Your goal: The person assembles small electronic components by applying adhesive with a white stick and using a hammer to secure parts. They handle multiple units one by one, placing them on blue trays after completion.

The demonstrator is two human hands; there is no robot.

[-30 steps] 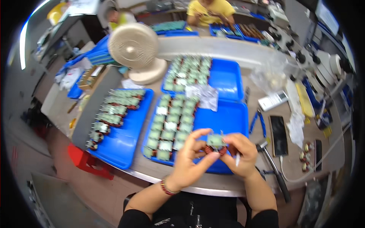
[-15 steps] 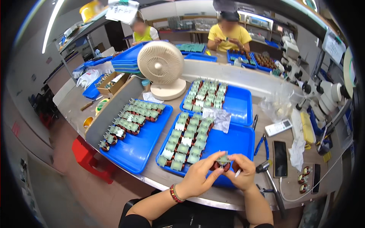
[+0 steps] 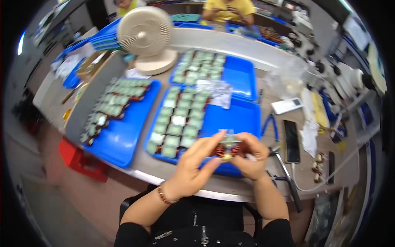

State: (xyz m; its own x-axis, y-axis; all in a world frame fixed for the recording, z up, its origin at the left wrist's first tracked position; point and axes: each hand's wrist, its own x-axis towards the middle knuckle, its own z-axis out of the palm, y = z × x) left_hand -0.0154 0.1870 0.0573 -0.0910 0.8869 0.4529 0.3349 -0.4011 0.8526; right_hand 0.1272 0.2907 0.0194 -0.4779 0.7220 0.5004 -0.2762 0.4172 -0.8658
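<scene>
My left hand (image 3: 192,165) and my right hand (image 3: 254,159) meet above the near edge of a blue tray (image 3: 236,123). Between their fingertips is a wire-wound coil (image 3: 227,150) with reddish-copper windings and a green board on top, gripped from both sides. Something small and white shows by the right fingers, too blurred to name. Rows of similar green-topped coils (image 3: 175,129) fill the left part of this tray. More coils stand in a left blue tray (image 3: 129,133) and a far blue tray (image 3: 240,78).
A crumpled sheet (image 3: 220,92) lies across the two right-hand trays. To the right are blue-handled pliers (image 3: 270,125), a hammer (image 3: 290,181), a phone (image 3: 291,142) and a white remote-like device (image 3: 286,106). A fan (image 3: 146,35) stands behind. A person in yellow (image 3: 228,10) sits across the partition.
The view has tilted, so the bench and trays appear higher and further left. The coil now shows its windings more plainly between my fingers. Both hands still hold it.
</scene>
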